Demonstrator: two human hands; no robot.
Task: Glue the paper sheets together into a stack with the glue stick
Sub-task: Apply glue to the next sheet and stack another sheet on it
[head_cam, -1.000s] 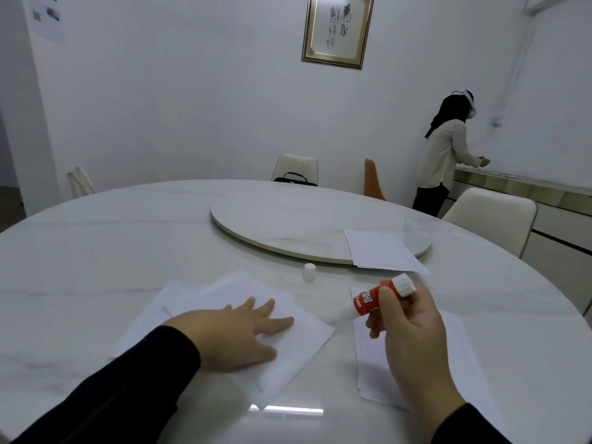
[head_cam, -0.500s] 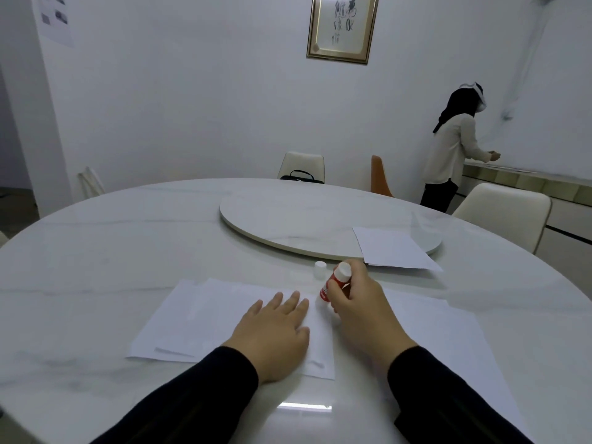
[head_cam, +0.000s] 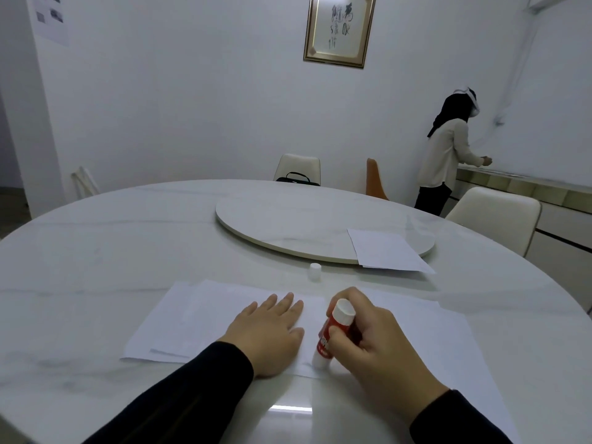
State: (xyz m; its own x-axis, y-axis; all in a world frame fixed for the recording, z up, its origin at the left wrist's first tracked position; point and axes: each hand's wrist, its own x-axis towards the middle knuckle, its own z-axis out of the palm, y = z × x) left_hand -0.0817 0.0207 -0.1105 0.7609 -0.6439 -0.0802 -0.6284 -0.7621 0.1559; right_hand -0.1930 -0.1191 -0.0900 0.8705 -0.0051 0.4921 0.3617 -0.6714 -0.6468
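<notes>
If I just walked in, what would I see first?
Probably the red and white glue stick, gripped by the right hand with its lower end on the white paper sheets near the front of the round white marble table. The left hand lies flat on those sheets beside it. A small white cap stands just behind them.

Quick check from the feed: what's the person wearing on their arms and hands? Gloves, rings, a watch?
Both arms are in long black sleeves that end at the wrists. The left hand and right hand are bare: no gloves, and no rings or watch are visible.
</notes>
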